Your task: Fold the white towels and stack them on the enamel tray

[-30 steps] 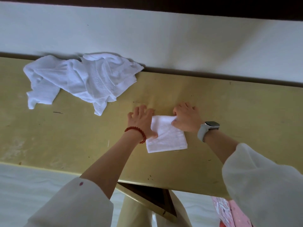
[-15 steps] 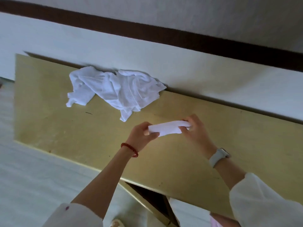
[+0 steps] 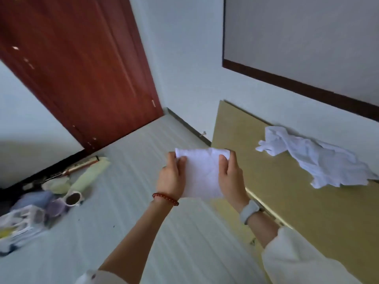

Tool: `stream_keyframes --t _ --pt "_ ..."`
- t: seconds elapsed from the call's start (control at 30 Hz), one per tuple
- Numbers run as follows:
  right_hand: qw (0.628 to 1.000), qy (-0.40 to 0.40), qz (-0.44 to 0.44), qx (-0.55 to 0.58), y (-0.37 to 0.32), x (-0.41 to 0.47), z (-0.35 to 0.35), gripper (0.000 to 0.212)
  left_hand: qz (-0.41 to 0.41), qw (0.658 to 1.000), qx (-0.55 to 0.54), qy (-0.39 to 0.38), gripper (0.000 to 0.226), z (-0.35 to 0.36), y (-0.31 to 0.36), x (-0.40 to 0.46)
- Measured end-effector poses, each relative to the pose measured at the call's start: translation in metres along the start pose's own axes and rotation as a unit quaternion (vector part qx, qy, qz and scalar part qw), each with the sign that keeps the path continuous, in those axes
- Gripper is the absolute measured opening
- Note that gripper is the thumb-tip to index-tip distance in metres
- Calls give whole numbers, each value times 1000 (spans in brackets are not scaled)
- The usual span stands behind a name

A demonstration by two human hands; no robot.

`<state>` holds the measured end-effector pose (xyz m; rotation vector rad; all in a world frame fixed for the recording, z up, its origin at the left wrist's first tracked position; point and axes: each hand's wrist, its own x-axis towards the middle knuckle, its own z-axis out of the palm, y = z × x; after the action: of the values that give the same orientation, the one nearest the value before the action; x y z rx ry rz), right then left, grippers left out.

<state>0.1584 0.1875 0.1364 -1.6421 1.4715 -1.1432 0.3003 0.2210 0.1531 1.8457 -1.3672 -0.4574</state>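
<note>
Sleeves of pale cloth frame the bottom of the view, and two bare forearms reach forward from them. On the left wrist sits a red bead bracelet [image 3: 165, 199]; on the right wrist, a pale grey watch [image 3: 249, 210]. Between the two hands a folded white towel [image 3: 202, 174] is held up in the air, clear of any surface, over the pale striped floor [image 3: 131, 222]. The left hand [image 3: 171, 177] grips the towel's left edge, thumb curled over the front and fingers tucked behind; the right hand [image 3: 230, 177] grips the right edge the same way, thumb on the face of the cloth. To the right of the hands lies the yellowish table [image 3: 287, 191], its near edge passing just behind the right wrist. Farther back on the table, against the wall, a loose heap of unfolded white towels [image 3: 311, 158] lies crumpled and spread. On the floor to the left sits a blurred clutter: a pale green roll [image 3: 90, 175], a white-rimmed cup [image 3: 73, 198] with a dark inside, bluish and purplish bundles beside it, and a clear plastic bag [image 3: 18, 224] at the frame edge. Beyond that stands a reddish-brown door [image 3: 82, 68], and high on the right wall a dark-framed panel [image 3: 307, 48].
</note>
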Motion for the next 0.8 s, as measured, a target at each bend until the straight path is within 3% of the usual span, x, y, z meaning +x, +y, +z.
stream_keyframes --t 0.1,0.2,0.37,0.53,0.63,0.8 --pt "995 -84 -46 41 -76 -36 111 15 -59 993 8 102 15 -115 -71 -14" --pt "980 -176 -60 63 -147 -79 212 22 -109 975 -1 193 13 -220 -136 -39" --pt "938 -319 -117 71 -234 -143 352 13 -200 924 4 325 15 -347 -239 -73" --pt "901 -402 -146 73 -291 -186 484 24 -278 876 23 393 13 -441 -340 -81" --pt "879 -437 -171 84 -326 -201 575 11 -305 854 43 420 15 -503 -402 -69" --pt "856 -465 -224 42 -407 -221 731 19 -366 816 53 445 22 -628 -494 -35"
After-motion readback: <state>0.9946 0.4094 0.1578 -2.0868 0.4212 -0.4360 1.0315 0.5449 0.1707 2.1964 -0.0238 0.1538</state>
